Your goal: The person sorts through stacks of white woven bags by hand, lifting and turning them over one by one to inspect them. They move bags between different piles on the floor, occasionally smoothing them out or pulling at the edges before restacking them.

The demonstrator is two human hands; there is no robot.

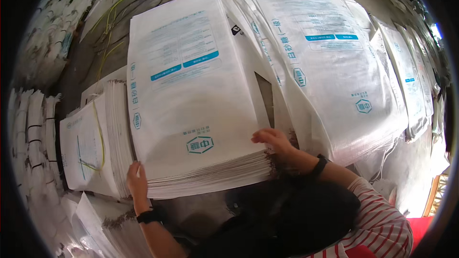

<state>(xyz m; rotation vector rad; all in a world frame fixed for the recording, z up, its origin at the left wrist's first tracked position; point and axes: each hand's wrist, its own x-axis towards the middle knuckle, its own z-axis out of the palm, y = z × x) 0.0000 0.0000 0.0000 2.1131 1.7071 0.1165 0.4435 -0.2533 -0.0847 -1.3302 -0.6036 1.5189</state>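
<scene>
A thick stack of flat white woven sacks point(191, 105) with blue-green print lies in front of me, its layered edges facing my body. My left hand point(137, 181) rests along the stack's near left corner, fingers straight and together against the side. At the near right corner is my right hand point(276, 142), its fingers apart and slightly bent by the top sack's edge. I see nothing gripped in either hand. Dark bands circle both wrists. The right fingertips are somewhat blurred.
Another sack stack point(330, 67) stands to the right, with more stacks beyond it. On the left, a lower pile point(91, 148) has a yellow strap point(101, 138) across it. Tied white bundles point(36, 138) line the far left. A dark shape point(315, 210) blocks the lower middle.
</scene>
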